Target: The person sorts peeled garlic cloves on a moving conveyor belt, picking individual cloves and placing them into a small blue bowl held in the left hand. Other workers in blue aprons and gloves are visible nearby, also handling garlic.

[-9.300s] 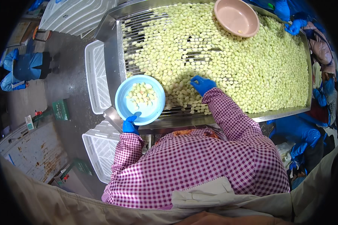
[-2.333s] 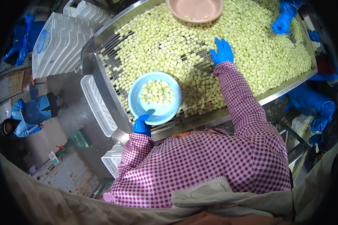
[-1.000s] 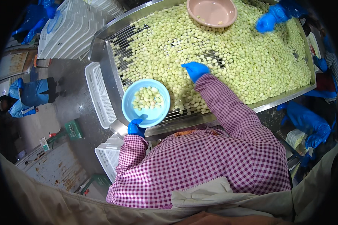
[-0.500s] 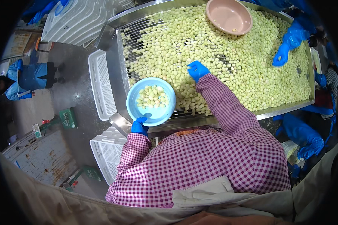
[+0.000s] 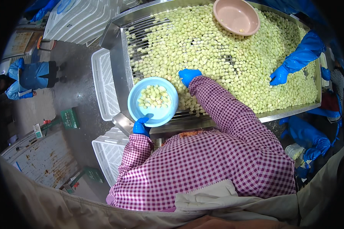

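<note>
My left hand (image 5: 140, 126), in a blue glove, grips the front rim of a light-blue basin (image 5: 167, 102) holding several pale green oval pieces (image 5: 153, 96), apparently fruit or nuts. My right hand (image 5: 189, 77), also gloved, is down among the same pale pieces (image 5: 218, 42) spread thickly over a slatted steel sorting tray (image 5: 116, 57), just behind and right of the basin. Its fingers are curled, and whatever is under them is hidden. A pink basin (image 5: 235, 15) with a small piece or two inside sits at the far side of the tray.
A co-worker's blue-gloved hand (image 5: 279, 77) reaches into the pieces at right. More people in blue (image 5: 309, 135) are along the right. Stacked white crates (image 5: 68, 21) and another white crate (image 5: 105, 84) stand left. Another person (image 5: 30, 76) is on the floor area farther left, near green crates (image 5: 68, 118).
My right hand has moved left and slightly toward me, closer to the basin. The co-worker's arm has come farther down into the tray. The view has shifted slightly; my left hand still holds the basin.
</note>
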`<act>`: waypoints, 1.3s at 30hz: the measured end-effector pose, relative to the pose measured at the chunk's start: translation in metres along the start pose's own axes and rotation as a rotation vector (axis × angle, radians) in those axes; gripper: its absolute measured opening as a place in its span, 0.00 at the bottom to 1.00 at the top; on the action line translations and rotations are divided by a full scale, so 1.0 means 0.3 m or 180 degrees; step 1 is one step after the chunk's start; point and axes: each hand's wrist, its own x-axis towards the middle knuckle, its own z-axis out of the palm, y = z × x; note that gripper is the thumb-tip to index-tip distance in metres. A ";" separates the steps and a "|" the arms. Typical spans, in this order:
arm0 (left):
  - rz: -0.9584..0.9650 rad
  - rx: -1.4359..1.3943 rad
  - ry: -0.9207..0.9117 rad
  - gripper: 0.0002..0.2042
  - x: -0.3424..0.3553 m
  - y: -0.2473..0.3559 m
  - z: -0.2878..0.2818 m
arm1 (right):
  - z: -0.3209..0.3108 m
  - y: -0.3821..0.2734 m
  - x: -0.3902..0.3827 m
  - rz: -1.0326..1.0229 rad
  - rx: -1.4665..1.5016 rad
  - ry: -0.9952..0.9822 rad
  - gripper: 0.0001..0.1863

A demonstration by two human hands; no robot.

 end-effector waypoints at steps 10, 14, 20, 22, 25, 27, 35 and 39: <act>-0.0012 0.0085 -0.0225 0.32 0.036 0.022 -0.106 | -0.074 -0.007 -0.069 0.0569 0.2745 -0.0369 0.23; -0.0074 0.0148 -0.0421 0.32 0.042 0.014 -0.086 | -0.130 -0.030 -0.180 0.0428 0.3578 -0.0448 0.26; -0.0009 0.0315 -0.0266 0.31 0.052 0.001 -0.026 | -0.165 0.065 -0.320 0.0981 0.2255 -0.0038 0.17; -0.0156 0.0247 -0.0291 0.31 0.050 0.010 -0.002 | -0.098 0.101 -0.361 0.0857 0.0844 -0.0567 0.14; -0.0068 0.0370 -0.0324 0.30 0.045 0.023 0.040 | 0.054 0.146 -0.413 0.0597 0.1108 -0.0062 0.15; -0.0115 0.0283 -0.0352 0.30 0.041 0.023 0.063 | 0.127 0.173 -0.412 0.0707 0.1193 -0.0004 0.16; 0.0166 0.0796 -0.0152 0.27 0.019 -0.018 0.124 | 0.058 0.153 -0.411 0.0860 0.3127 0.0252 0.16; 0.0034 0.0834 -0.0360 0.25 -0.036 -0.029 0.161 | 0.027 0.147 -0.384 0.0472 0.1934 0.0633 0.16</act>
